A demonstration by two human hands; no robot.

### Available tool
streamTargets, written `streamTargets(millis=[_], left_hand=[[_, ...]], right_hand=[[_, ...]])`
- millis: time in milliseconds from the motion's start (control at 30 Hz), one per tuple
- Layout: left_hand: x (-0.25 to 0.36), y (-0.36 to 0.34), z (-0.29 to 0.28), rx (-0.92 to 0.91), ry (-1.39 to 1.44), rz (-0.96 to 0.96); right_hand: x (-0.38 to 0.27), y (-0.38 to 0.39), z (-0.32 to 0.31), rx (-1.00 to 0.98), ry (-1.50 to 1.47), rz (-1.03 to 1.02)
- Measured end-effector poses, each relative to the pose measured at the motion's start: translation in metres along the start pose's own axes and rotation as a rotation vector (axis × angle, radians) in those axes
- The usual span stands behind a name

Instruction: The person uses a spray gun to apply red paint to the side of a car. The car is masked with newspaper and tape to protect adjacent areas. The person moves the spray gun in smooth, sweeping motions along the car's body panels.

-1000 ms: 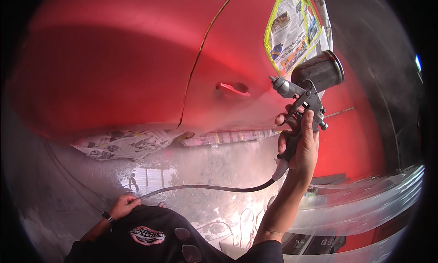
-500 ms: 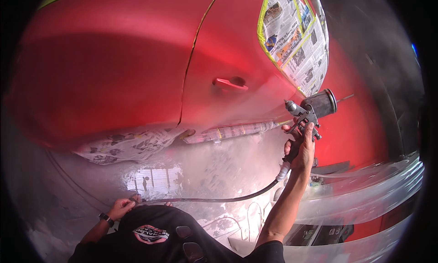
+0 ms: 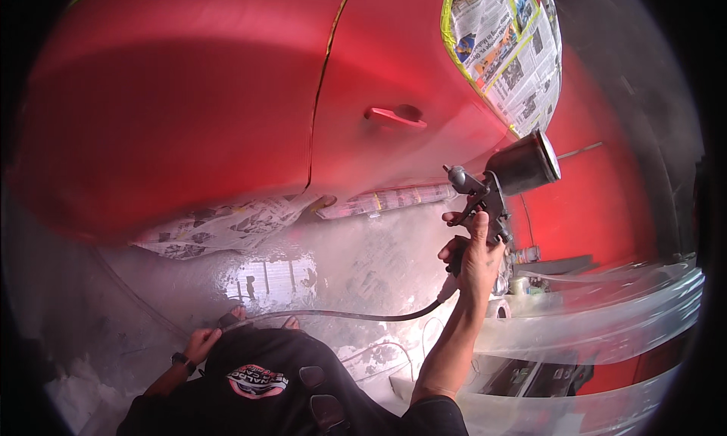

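Nearest me, my left grip (image 3: 201, 345) is sitting narrow around the dark hose (image 3: 363, 314), which is curving past my black shirt (image 3: 284, 353). Toes (image 3: 291, 324) are showing just beside the hose, so by stepping carelessly I am risking pinning it and jerking the gun. If my left grip is slackening, the hose could be sagging to the wet-looking floor (image 3: 363, 266) and picking up grit.

Farther out, my right grip (image 3: 477, 262) is holding the spray gun (image 3: 494, 200), its nozzle pointing toward the red car side (image 3: 189, 126), with a gap between them. How hard my fingers are pressing the trigger, I cannot tell. The cup is leaning well over; with more tilt, a loose lid could be leaking onto the paint. If my wrist is wavering or lingering, the coat could be running or going patchy, most likely around the jutting door handle (image 3: 397, 118).

Beyond, taped newspaper (image 3: 519, 76) is covering the window; a lifting edge could be letting mist underneath.
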State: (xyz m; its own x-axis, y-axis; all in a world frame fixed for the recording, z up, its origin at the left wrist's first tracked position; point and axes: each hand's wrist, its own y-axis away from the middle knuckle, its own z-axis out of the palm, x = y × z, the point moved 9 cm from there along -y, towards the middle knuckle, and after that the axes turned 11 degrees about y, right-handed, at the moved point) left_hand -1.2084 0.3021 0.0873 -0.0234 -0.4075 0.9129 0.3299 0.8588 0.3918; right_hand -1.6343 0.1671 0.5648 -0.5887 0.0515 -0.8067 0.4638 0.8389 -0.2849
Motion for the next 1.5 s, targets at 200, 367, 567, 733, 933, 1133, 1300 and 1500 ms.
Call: streamTargets(millis=[200,367,567,733,933,1133,1300,1500], left_hand=[[-0.065,-0.007,-0.016,0.089,0.061,-0.102],[-0.039,0.002,-0.012,0.135,-0.069,-0.116],[-0.070,0.003,0.003,0.207,-0.023,-0.153],[-0.073,0.018,0.033,0.272,0.127,-0.203],[-0.067,0.036,0.077,0.407,0.314,-0.352],[-0.059,0.033,0.082,0.475,0.275,-0.368],[-0.055,0.031,0.071,0.484,0.127,-0.356],[-0.056,0.029,0.083,0.472,0.185,-0.362]], right_hand=[[0.053,0.039,0.047,-0.169,-0.186,0.119],[0.112,0.034,0.049,-0.130,-0.165,0.202],[0.218,-0.017,0.030,-0.023,-0.224,0.312],[0.303,-0.050,0.027,0.057,-0.272,0.413],[0.305,-0.031,0.029,0.053,-0.197,0.461],[0.201,0.038,0.067,-0.240,-0.415,0.328],[0.186,0.051,0.077,-0.431,-0.505,0.248],[0.289,0.004,0.054,-0.187,-0.455,0.369]])
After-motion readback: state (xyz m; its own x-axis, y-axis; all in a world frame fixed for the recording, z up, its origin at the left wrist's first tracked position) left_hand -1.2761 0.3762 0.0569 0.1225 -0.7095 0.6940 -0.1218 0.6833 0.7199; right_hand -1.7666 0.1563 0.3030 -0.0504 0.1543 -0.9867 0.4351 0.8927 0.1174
